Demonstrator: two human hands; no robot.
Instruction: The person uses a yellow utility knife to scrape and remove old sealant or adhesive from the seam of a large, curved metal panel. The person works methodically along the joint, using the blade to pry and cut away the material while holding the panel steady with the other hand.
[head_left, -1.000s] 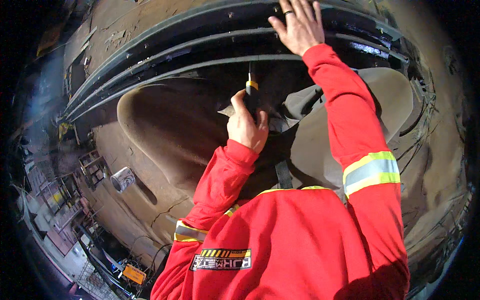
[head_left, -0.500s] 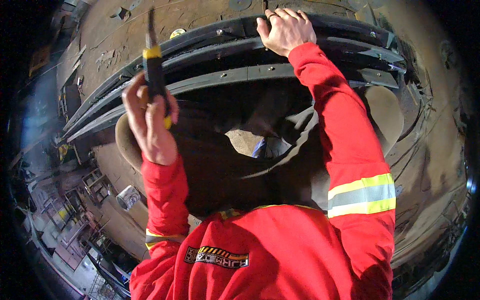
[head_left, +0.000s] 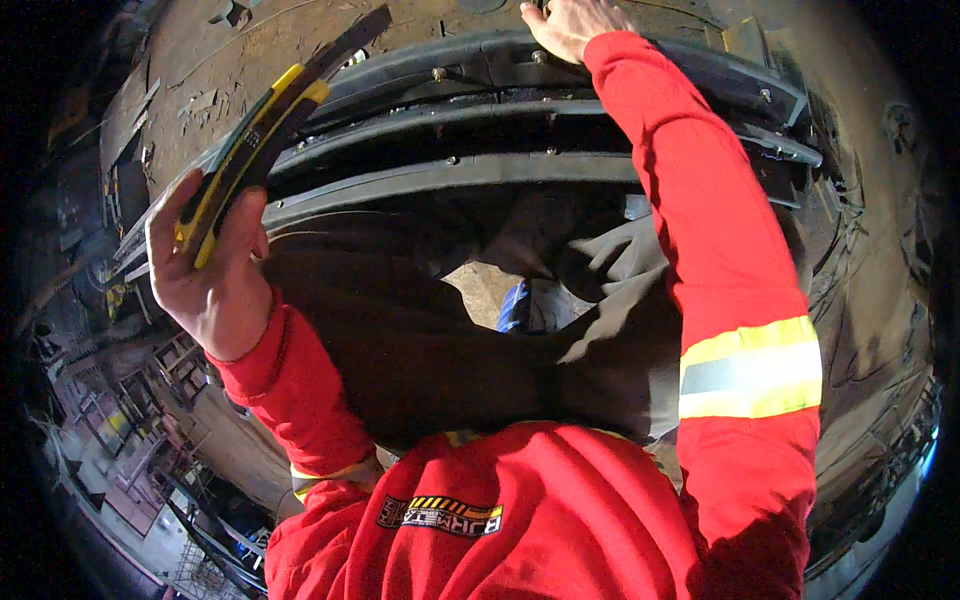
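My left hand (head_left: 215, 275) is closed around the yellow-and-black handle of a utility knife (head_left: 245, 160). Its long dark blade points up and to the right, over the far-left part of the bolted black strips (head_left: 400, 172). At the top edge of the picture is my right hand (head_left: 575, 28), just past the farthest strip. Its thumb sticks out to the left, but the other fingers are mostly cut off, so what they touch or hold is hidden. Several bolts sit along the strips, which run side by side in front of my knees.
Brown, dirty ground (head_left: 285, 45) with scraps lies beyond the strips. Dark trousers (head_left: 400, 310) cover my legs, with something blue (head_left: 514, 307) between them. Thin cables or wires lie at the right. Metal frames and clutter (head_left: 180, 370) stand at the left.
My left hand has moved left and turned, tilting the knife from nearly upright to the upper right. The right hand has moved up, partly out of the picture. The view has shifted slightly.
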